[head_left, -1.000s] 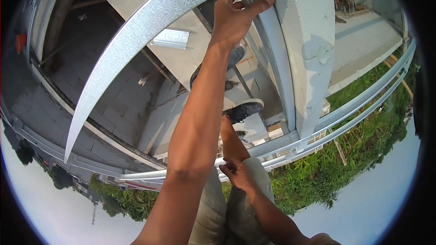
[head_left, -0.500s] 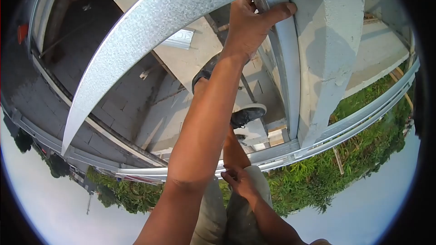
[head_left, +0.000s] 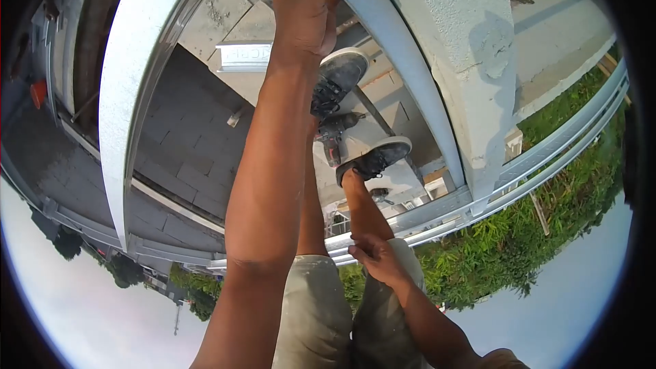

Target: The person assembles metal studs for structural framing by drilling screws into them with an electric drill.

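At the top, my left hand (head_left: 305,17) is closed over the edge of a long grey metal channel (head_left: 403,44), its thumb on the near face and its fingertips partly hidden. This channel runs beside a pale concrete block (head_left: 454,34). Down by my right knee, my right hand (head_left: 379,258) has its thumb and fingers apart and holds nothing visible. A wide galvanized metal strip (head_left: 126,82) curves along the left. Between my black shoes (head_left: 383,157) lies a dark power drill (head_left: 331,138).
A short white metal piece (head_left: 244,57) lies on a concrete slab left of my left forearm. Metal rails (head_left: 547,157) cross at the lower right, with green plants (head_left: 492,253) beyond. Grey blockwork (head_left: 178,143) lies lower left.
My left hand and the channel have shifted left and up in view. The curved strip has swung left, uncovering the drill and more of my shoes. My right hand stays near the knee.
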{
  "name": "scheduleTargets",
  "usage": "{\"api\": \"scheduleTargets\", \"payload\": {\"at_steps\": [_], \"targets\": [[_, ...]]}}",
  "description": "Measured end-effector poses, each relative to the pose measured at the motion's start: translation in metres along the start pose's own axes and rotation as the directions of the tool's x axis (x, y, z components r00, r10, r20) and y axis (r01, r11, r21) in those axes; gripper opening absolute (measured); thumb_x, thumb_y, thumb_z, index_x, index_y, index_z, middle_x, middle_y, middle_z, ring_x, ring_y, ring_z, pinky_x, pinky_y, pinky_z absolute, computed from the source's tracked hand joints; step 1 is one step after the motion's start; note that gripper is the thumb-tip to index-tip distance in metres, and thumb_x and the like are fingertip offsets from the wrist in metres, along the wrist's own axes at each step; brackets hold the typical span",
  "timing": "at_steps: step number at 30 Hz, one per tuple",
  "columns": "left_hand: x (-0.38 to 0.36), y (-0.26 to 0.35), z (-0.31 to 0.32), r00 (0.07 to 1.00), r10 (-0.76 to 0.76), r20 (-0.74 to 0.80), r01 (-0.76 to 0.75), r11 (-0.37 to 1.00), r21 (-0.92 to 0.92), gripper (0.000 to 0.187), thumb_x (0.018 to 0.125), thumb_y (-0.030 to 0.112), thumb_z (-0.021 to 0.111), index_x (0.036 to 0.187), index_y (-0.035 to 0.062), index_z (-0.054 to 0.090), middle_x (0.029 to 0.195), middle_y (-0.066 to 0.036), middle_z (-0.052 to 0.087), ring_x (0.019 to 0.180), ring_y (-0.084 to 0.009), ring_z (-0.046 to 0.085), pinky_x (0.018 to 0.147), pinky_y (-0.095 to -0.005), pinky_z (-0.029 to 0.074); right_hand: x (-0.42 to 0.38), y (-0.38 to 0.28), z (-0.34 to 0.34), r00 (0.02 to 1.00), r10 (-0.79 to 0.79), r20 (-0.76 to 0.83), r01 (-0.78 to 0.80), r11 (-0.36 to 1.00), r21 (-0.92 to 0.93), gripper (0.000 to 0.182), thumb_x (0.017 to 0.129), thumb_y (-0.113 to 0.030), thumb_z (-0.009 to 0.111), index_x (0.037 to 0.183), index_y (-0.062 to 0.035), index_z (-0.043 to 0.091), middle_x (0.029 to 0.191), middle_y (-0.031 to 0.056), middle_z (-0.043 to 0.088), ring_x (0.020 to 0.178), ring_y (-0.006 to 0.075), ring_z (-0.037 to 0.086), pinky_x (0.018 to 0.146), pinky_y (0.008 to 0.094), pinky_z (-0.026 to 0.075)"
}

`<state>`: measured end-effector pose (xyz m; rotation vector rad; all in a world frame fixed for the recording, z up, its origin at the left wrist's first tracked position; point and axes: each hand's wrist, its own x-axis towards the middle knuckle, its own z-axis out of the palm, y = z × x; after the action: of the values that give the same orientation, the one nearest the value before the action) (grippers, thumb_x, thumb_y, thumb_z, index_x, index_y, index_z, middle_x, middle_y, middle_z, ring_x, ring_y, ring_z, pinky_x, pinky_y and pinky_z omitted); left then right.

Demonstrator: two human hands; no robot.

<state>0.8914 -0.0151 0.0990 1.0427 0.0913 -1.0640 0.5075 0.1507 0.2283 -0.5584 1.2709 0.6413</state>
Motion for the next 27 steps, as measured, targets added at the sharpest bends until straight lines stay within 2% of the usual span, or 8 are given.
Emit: {"api": "scheduleTargets", "payload": {"at_steps": [4, 6, 9, 15, 22, 24, 25, 27], "targets": [[0.039, -0.023, -0.088, 0.986, -0.168, -0.01, 0.138, 0.837, -0.529, 0.026, 0.084, 0.016, 0.067, 0.106, 0.0017, 0.066, 0.115, -0.009, 0.065, 0.114, -0.0233, 0.058, 0.103, -0.0414, 0.041, 0.038, -0.006, -0.026, 0.983, -0.184, -0.018, 0.178, 0.97, -0.166, 0.027, 0.093, -0.015, 0.069, 0.116, -0.0028, 0.062, 0.095, 0.0026, 0.067, 0.09, 0.0072, 0.062, 0.077, 0.0238, 0.049], [0.009, -0.013, -0.036, 0.959, 0.085, 0.269, -0.053, 0.991, -0.126, 0.039, 0.083, 0.02, 0.067, 0.118, 0.0042, 0.062, 0.119, -0.008, 0.063, 0.118, -0.026, 0.055, 0.107, -0.0443, 0.037, 0.068, 0.005, -0.037, 0.953, -0.267, -0.145, 0.217, 0.932, -0.291, 0.042, 0.088, -0.033, 0.073, 0.111, 0.0014, 0.065, 0.085, 0.0101, 0.068, 0.079, 0.017, 0.063, 0.074, 0.0311, 0.05], [0.003, -0.008, 0.0, 0.999, 0.048, 0.025, -0.052, 0.981, 0.188, 0.049, 0.083, 0.027, 0.064, 0.126, 0.0067, 0.056, 0.13, -0.007, 0.057, 0.124, -0.0274, 0.051, 0.11, -0.046, 0.035, 0.118, 0.007, -0.051, 0.952, -0.292, -0.089, 0.275, 0.947, -0.164, 0.049, 0.086, -0.038, 0.073, 0.114, 0.0017, 0.063, 0.087, 0.0146, 0.07, 0.083, 0.0212, 0.067, 0.076, 0.0324, 0.051], [0.017, -0.009, -0.032, 0.935, 0.103, 0.34, -0.108, 0.994, -0.007, 0.049, 0.083, 0.028, 0.064, 0.127, 0.008, 0.057, 0.129, -0.006, 0.058, 0.124, -0.0256, 0.051, 0.109, -0.0458, 0.036, 0.22, 0.021, -0.049, 0.937, -0.309, -0.165, 0.245, 0.915, -0.322, 0.07, 0.076, -0.04, 0.082, 0.125, 0.0012, 0.056, 0.097, 0.0176, 0.069, 0.091, 0.0285, 0.068, 0.083, 0.0351, 0.052], [0.003, -0.027, -0.031, 0.975, 0.199, 0.095, -0.219, 0.928, 0.302, 0.08, 0.081, 0.057, 0.069, 0.139, 0.0065, 0.047, 0.144, -0.009, 0.045, 0.138, -0.0275, 0.037, 0.117, -0.0505, 0.026, 0.299, 0.03, -0.02, 0.895, -0.334, -0.294, 0.065, 0.752, -0.656, 0.109, 0.061, -0.043, 0.089, 0.141, 0.0048, 0.033, 0.119, 0.0288, 0.057, 0.113, 0.0415, 0.056, 0.096, 0.0431, 0.047], [-0.016, -0.043, -0.056, 0.997, -0.017, 0.079, 0.027, 0.991, -0.13, 0.101, 0.08, 0.074, 0.062, 0.142, -0.0016, 0.035, 0.134, -0.02, 0.05, 0.129, -0.0296, 0.048, 0.113, -0.0498, 0.031, 0.289, 0.045, -0.011, 0.858, -0.374, -0.352, 0.054, 0.747, -0.663, 0.097, 0.066, -0.042, 0.087, 0.138, 0.0038, 0.04, 0.114, 0.0266, 0.06, 0.106, 0.04, 0.06, 0.093, 0.0432, 0.049], [-0.034, -0.06, -0.048, 0.994, -0.092, -0.055, 0.099, 0.987, 0.127, 0.118, 0.075, 0.092, 0.035, 0.149, 0.0003, 0.019, 0.143, -0.019, 0.038, 0.138, -0.0307, 0.033, 0.117, -0.0528, 0.015, 0.281, 0.055, -0.013, 0.847, -0.373, -0.377, 0.132, 0.837, -0.531, 0.086, 0.07, -0.04, 0.085, 0.132, 0.0039, 0.046, 0.112, 0.0259, 0.062, 0.103, 0.038, 0.062, 0.091, 0.043, 0.05], [-0.075, -0.103, -0.071, 0.933, -0.328, -0.147, 0.36, 0.87, 0.337, 0.108, 0.084, 0.078, 0.049, 0.151, -0.0018, 0.021, 0.143, -0.021, 0.039, 0.135, -0.034, 0.037, 0.114, -0.0497, 0.025, 0.263, 0.078, -0.027, 0.758, -0.492, -0.428, 0.321, 0.853, -0.411, 0.048, 0.082, -0.033, 0.075, 0.113, 0.0019, 0.061, 0.101, 0.021, 0.068, 0.094, 0.0309, 0.068, 0.085, 0.0404, 0.053]]}}
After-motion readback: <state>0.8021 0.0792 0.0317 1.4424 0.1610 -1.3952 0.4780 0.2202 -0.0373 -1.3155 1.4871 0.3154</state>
